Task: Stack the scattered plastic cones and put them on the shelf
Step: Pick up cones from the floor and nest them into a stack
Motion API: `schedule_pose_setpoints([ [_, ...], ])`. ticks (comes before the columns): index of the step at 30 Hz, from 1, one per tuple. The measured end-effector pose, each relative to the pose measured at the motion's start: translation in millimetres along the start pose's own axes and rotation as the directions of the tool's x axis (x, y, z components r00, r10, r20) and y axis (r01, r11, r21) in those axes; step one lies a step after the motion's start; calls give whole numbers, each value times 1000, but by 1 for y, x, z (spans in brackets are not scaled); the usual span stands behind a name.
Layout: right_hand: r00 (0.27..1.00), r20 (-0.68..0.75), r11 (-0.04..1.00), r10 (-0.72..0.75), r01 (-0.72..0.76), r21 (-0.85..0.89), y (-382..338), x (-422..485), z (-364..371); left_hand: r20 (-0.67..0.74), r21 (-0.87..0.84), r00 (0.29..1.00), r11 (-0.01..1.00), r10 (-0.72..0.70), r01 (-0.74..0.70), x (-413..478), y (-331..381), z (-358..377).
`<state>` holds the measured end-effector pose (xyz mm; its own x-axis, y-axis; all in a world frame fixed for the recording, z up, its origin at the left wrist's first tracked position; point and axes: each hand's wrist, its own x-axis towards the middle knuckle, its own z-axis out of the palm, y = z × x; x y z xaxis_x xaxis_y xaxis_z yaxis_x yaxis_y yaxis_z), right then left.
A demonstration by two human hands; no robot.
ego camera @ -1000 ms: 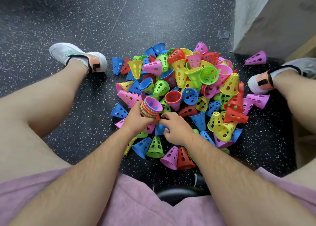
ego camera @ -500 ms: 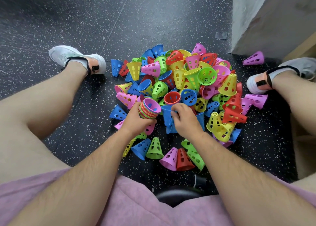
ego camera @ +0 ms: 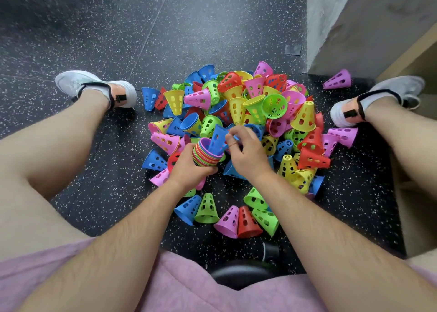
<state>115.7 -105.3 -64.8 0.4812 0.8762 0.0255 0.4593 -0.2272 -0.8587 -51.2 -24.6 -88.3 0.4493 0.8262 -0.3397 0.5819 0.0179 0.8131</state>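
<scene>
**Nesting a blue cone into the stack**

Holding a stack of nested cones (ego camera: 205,154) in my left hand (ego camera: 189,167), I am wrapping the fingers closed around its side, its open mouth tilting up and to the right. My right hand (ego camera: 246,151) is pinching a blue cone (ego camera: 218,139) between thumb and fingertips, and the cone's narrow end is sitting inside the purple top cup of the stack. The remaining fingers are curling loosely.

Both hands are hovering over the near edge of the pile of loose cones (ego camera: 248,108), which is lying on the dark speckled floor (ego camera: 118,28) between my two shoes. A few strays are lying nearer to me: a green cone (ego camera: 208,209), a pink cone (ego camera: 228,222) and a red cone (ego camera: 247,223) side by side. One purple cone (ego camera: 338,79) is lying apart at the far right, near the grey wall corner (ego camera: 331,23).
</scene>
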Motion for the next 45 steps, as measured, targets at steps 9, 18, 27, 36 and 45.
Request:
schedule_pose_setpoints([
  [9,982,169,994,85,-94,47,3,-1,17,-21,-27,1000,1000,3,-3,4,3,-2],
  [18,902,392,852,180,56,-520,58,-10,13,63,-46,998,999,-4,7,4,6,0],
  [27,946,313,907,89,53,-418,63,-9,19,68,-25,998,1000,4,-2,0,6,1],
  [36,999,-54,993,-3,-4,-114,48,-4,-9,31,-57,999,998,-37,39,4,1,1],
  [45,963,-267,1000,-25,24,-7,13,13,-3,45,-47,999,999,-7,9,2,5,2],
])
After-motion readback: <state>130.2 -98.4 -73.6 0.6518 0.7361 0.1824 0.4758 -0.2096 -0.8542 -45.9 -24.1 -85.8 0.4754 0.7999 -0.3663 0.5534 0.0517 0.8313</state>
